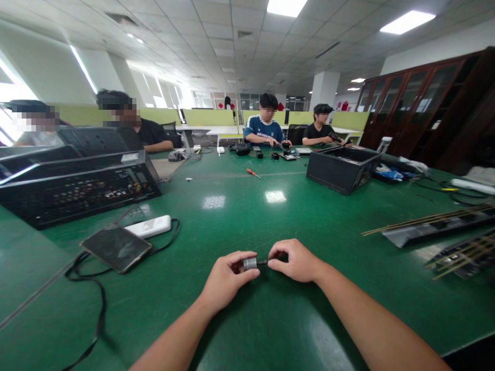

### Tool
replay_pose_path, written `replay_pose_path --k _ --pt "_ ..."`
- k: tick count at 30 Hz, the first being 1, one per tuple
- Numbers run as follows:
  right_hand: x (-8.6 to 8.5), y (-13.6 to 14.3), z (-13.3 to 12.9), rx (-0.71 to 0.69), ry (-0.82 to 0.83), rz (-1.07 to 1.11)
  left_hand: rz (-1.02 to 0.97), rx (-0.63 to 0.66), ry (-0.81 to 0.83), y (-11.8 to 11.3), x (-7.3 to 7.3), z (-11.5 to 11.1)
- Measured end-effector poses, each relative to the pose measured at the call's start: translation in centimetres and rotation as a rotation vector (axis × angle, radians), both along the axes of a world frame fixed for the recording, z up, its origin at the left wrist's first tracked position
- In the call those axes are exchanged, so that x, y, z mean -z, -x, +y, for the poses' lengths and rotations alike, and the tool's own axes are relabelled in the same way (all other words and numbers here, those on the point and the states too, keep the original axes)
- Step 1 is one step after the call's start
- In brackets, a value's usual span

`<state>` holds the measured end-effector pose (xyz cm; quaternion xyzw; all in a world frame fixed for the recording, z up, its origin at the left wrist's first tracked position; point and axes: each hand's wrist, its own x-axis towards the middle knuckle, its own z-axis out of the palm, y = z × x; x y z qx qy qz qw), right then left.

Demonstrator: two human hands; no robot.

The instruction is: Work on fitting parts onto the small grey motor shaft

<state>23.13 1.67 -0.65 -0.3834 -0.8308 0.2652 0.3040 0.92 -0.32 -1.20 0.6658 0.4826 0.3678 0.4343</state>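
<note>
Between my hands is a small silver metal cylinder [250, 264] with a thin dark shaft [263, 262] sticking out to the right. It looks like a small motor, lying level just over the green tabletop. My left hand [225, 278] is closed around the cylinder, thumb below and fingers above. At the far end of the shaft, my right hand [297, 262] pinches with thumb and forefinger. The right fingertips cover that end, so any small part there is hidden.
On the green table [216, 226] to the left lie a phone [116, 246], a white power strip [150, 226] and a black strap. Two black computer cases [85, 180] [336, 170] stand farther off. An orange screwdriver [253, 173] lies ahead. Long metal rails [444, 221] are right. Several people sit opposite.
</note>
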Motion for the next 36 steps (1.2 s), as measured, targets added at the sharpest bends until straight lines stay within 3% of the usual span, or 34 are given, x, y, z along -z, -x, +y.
replay_pose_path --k 36 --pt "-0.02 -0.71 0.31 -0.007 0.006 -0.015 0.025 -0.002 -0.008 0.08 -0.47 -0.08"
